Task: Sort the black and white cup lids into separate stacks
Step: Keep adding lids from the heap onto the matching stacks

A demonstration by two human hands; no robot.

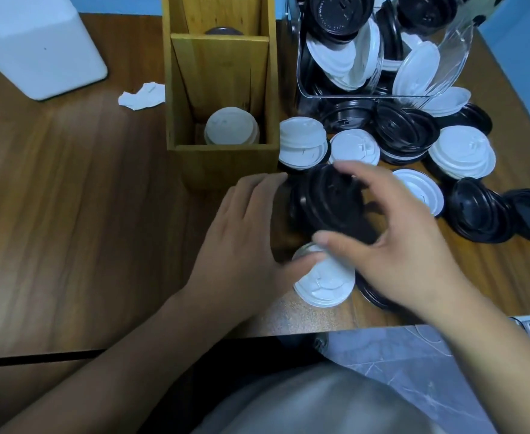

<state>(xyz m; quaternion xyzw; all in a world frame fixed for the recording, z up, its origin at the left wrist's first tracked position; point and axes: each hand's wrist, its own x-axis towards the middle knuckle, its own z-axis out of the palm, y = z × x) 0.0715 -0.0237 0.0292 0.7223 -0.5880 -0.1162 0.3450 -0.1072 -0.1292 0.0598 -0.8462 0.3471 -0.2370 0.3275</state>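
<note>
The right hand (392, 239) arches wide over a black lid stack (329, 205), thumb at its near rim and fingers curled over its far rim, gripping it (motion blur softens the fingertips). The left hand (244, 233) lies flat and relaxed on the table (69, 198), fingers straight and pointing toward the wooden box (223, 158), its thumb touching the edge of a white lid (323, 286) near the table's front edge. Both forearms reach in from below, and the 2 hands are close together.

The box has 2 compartments: the front one holds 1 stack of white lids (230, 128), and the rear one shows a dark lid top (224, 30). Right of it, a clear container (454, 57) holds mixed black and white lids. At least 6 white lids or stacks lie loose on the table; the loose black ones overlap too much to count. 1 crumpled paper scrap (141, 96) and 1 white block (38, 42) sit at the far left.
</note>
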